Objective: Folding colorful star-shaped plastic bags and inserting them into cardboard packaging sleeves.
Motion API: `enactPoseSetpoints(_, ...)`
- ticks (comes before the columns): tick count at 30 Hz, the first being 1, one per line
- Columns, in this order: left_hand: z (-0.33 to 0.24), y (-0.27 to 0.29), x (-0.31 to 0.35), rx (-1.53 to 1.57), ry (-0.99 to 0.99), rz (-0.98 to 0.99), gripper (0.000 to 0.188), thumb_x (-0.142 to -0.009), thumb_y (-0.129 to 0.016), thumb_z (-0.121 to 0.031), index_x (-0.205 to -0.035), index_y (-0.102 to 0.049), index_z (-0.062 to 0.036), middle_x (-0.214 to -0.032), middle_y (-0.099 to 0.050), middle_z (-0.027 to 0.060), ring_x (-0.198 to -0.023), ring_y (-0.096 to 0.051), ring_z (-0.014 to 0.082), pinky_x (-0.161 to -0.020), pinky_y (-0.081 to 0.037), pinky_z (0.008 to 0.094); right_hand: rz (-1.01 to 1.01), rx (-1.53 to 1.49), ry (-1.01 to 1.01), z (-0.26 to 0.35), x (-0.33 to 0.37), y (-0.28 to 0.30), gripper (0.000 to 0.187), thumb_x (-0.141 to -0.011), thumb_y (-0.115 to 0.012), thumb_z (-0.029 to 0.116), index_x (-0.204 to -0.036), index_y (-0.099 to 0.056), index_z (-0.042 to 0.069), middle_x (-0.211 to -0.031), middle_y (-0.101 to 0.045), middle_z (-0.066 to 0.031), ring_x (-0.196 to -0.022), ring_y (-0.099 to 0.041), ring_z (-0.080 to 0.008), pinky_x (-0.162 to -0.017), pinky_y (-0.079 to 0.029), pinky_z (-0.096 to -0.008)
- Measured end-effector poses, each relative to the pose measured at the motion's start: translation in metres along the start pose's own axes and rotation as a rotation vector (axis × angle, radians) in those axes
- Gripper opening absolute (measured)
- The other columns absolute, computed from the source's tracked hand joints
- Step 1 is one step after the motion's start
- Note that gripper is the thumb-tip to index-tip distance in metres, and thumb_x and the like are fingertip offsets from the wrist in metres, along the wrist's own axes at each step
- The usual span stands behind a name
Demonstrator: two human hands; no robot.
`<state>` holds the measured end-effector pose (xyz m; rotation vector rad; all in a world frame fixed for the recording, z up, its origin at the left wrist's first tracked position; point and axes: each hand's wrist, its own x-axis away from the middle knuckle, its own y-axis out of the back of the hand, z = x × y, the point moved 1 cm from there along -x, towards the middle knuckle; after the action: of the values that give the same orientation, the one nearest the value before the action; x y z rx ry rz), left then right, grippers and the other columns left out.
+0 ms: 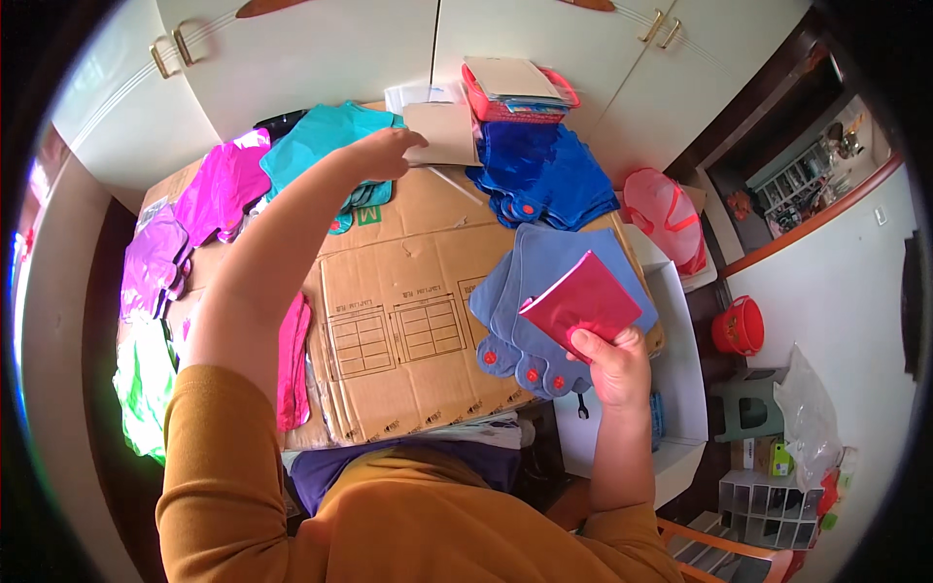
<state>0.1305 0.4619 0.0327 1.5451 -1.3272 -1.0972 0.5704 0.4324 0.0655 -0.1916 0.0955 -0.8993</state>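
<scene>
My right hand (612, 364) grips a folded deep-pink piece of shiny, thin material (588, 301) at its lower edge, thumb on top. It is held above a fanned stack of grey-blue folded pieces (564, 257) with round red marks at their lower lobes. Stretched to the far side of the table, my left hand (384, 153) has its fingers extended, apart from one another, at the left edge of a beige card (445, 134). Whether the fingertips touch the card cannot be made out. Beside that hand lie teal folded pieces (316, 141).
Flattened cardboard (389, 272) covers the table. Blue pieces (544, 170) and a red basket of cards (520, 102) are at the back right. Magenta (224, 185), purple (155, 257) and green pieces (146, 379) line the left. A white box (680, 389) stands right.
</scene>
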Motion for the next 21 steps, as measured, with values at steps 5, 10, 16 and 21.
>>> enactPoseSetpoints(5, 0.018, 0.008, 0.012, -0.068, 0.006, 0.055, 0.056, -0.074, -0.051, 0.006, -0.127, -0.057, -0.0099, -0.133, -0.055, 0.0144, -0.125, -0.049, 0.0310, -0.106, -0.040, 0.0389, -0.047, 0.031, 0.011, -0.004, 0.006, 0.006, 0.015, -0.081, -0.073, 0.008, -0.095, -0.069, 0.005, -0.089, -0.069, -0.0039, -0.072, -0.063, -0.0136, -0.062, -0.051, -0.0287)
enactPoseSetpoints(10, 0.005, 0.002, 0.010, -0.040, 0.015, -0.012, 0.042, -0.080, -0.058, -0.003, -0.121, -0.063, -0.0114, -0.131, -0.058, 0.0092, -0.124, -0.051, 0.0296, -0.104, -0.042, 0.0386, -0.031, 0.008, -0.013, -0.008, 0.002, 0.002, 0.013, -0.081, -0.073, 0.007, -0.094, -0.071, 0.005, -0.089, -0.070, -0.0040, -0.075, -0.064, -0.0124, -0.064, -0.052, -0.0276)
enactPoseSetpoints(16, -0.011, 0.013, 0.006, -0.083, 0.092, 0.015, 0.038, -0.081, -0.059, -0.007, -0.119, -0.063, -0.0107, -0.131, -0.058, 0.0087, -0.123, -0.051, 0.0293, -0.102, -0.044, 0.0387, -0.036, -0.012, -0.043, -0.006, -0.003, 0.000, 0.013, -0.081, -0.074, 0.007, -0.094, -0.072, 0.004, -0.089, -0.071, -0.0041, -0.076, -0.065, -0.0119, -0.064, -0.054, -0.0269)
enactPoseSetpoints(21, -0.006, 0.003, 0.017, -0.090, -0.107, -0.034, 0.054, -0.081, -0.053, -0.007, -0.135, -0.052, -0.0136, -0.144, -0.046, 0.0088, -0.133, -0.042, 0.0287, -0.109, -0.037, 0.0387, -0.006, -0.007, -0.022, -0.007, -0.005, -0.007, 0.012, -0.081, -0.074, 0.006, -0.093, -0.072, 0.005, -0.089, -0.071, -0.0047, -0.074, -0.065, -0.0128, -0.063, -0.053, -0.0274)
